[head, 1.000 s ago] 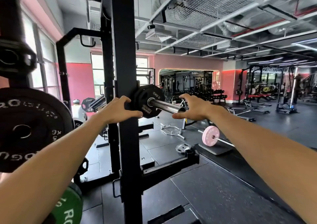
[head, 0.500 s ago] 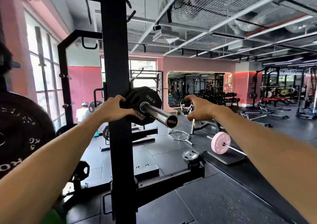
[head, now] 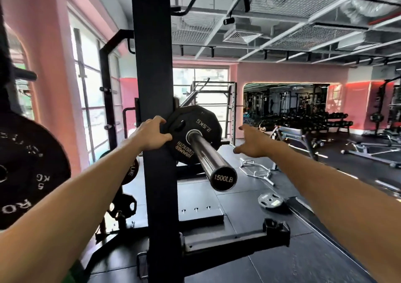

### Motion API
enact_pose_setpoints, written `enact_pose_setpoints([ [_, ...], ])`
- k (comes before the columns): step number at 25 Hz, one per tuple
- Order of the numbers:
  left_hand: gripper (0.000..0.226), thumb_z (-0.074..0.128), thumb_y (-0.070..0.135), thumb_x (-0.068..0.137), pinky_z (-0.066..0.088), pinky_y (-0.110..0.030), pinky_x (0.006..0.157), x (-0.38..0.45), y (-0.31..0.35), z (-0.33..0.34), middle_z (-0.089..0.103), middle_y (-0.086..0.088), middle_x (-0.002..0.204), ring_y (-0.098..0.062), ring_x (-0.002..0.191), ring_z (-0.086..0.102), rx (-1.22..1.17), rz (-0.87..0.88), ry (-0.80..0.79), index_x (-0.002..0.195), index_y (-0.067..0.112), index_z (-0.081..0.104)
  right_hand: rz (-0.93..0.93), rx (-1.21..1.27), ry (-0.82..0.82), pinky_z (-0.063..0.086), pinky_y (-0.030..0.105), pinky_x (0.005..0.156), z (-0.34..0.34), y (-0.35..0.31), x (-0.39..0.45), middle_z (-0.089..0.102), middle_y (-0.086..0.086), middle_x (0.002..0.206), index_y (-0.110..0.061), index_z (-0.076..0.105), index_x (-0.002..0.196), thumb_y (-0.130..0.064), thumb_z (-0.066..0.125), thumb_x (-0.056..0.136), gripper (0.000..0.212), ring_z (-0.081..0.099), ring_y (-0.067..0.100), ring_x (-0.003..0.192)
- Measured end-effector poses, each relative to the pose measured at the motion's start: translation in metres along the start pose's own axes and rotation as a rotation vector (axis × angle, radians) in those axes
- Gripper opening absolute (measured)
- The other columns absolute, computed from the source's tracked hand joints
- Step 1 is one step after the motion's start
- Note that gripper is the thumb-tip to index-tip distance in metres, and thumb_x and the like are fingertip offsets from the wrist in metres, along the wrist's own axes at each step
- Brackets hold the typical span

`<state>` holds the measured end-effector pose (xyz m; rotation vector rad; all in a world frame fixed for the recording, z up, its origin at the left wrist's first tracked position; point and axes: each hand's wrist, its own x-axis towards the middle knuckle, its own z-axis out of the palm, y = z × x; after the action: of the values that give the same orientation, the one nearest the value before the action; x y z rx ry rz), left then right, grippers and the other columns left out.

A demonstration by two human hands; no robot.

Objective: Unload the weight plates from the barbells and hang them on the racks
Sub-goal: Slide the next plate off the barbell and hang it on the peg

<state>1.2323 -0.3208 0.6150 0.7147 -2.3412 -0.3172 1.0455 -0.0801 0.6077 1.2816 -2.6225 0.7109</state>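
Observation:
A small black 2.5 kg weight plate [head: 198, 126] sits on the chrome barbell sleeve [head: 208, 159], which points toward me and ends in a cap marked 1500LB. My left hand [head: 152, 136] grips the plate's left edge, thumb on its face, just in front of the black rack upright [head: 155, 87]. To the right of the plate my right hand [head: 252, 141] hovers with fingers spread, close to the rim without touching it. A large black 5 kg plate [head: 28, 174] hangs on a rack peg at the far left.
The rack's base foot [head: 238, 242] runs across the floor below the sleeve. A small grey plate [head: 270, 200] lies on the mat to the right, with a chrome curl bar [head: 257, 170] behind it. Benches and dumbbell racks fill the back right.
My view has come closer to the barbell end. My left hand has shifted from the upright onto the plate's edge, and my right hand has left the sleeve tip and reached toward the plate.

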Motion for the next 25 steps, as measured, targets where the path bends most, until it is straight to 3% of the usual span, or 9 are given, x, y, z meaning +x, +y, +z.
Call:
enact_pose_setpoints([
  [4,0.061,0.067,0.036,0.082,0.041,-0.036,0.098,0.028,0.002,0.019,0.054,-0.01,0.135,-0.029,0.122,0.05,0.019,-0.061,0.05,0.137,0.018,0.046,-0.039,0.014,-0.007,0.04,0.04,0.099,0.027,0.016,0.052,0.037,0.018,0.143,-0.008,0.026,0.142,-0.035,0.073,0.079,0.084,0.044,0.035,0.126],
  [9,0.061,0.065,0.03,0.084,0.043,-0.03,0.092,0.067,0.007,0.049,0.062,-0.009,0.125,-0.026,0.115,0.056,0.059,-0.022,0.041,0.141,0.024,0.043,-0.086,0.05,0.001,0.045,0.047,0.097,0.061,0.027,0.113,0.04,0.015,0.138,-0.013,0.024,0.142,-0.038,0.076,0.072,0.09,0.049,0.035,0.121],
  [13,0.07,0.06,0.03,0.088,0.049,-0.046,0.092,0.088,0.012,0.068,0.058,-0.012,0.119,-0.033,0.109,0.058,0.304,0.042,0.041,0.148,0.043,0.025,-0.13,0.026,0.022,0.048,0.049,0.088,0.084,0.027,0.147,0.044,0.015,0.129,-0.018,0.022,0.137,-0.034,0.071,0.075,0.081,0.054,0.039,0.111],
  [18,0.053,0.054,0.021,0.091,0.046,-0.044,0.071,0.099,0.01,0.086,0.055,-0.015,0.102,-0.043,0.089,0.06,0.482,0.061,0.24,0.138,0.03,0.03,-0.287,0.021,0.208,0.045,0.042,0.068,0.113,0.022,0.173,0.051,0.018,0.119,-0.015,0.022,0.121,-0.029,0.069,0.079,0.064,0.06,0.041,0.096],
  [21,0.058,0.06,0.016,0.085,0.038,-0.04,0.064,0.101,0.008,0.09,0.054,-0.013,0.092,-0.041,0.086,0.06,0.484,0.023,0.233,0.134,0.026,0.029,-0.312,0.04,0.309,0.04,0.039,0.063,0.118,0.02,0.177,0.05,0.018,0.118,-0.013,0.025,0.122,-0.02,0.063,0.081,0.057,0.06,0.042,0.089],
  [25,0.054,0.062,0.013,0.079,0.038,-0.04,0.063,0.094,0.008,0.089,0.047,-0.007,0.078,-0.038,0.077,0.056,0.417,-0.036,0.188,0.122,0.019,0.03,-0.323,0.071,0.326,0.042,0.041,0.067,0.112,0.015,0.172,0.047,0.018,0.123,-0.014,0.023,0.132,-0.013,0.059,0.083,0.061,0.059,0.044,0.089],
])
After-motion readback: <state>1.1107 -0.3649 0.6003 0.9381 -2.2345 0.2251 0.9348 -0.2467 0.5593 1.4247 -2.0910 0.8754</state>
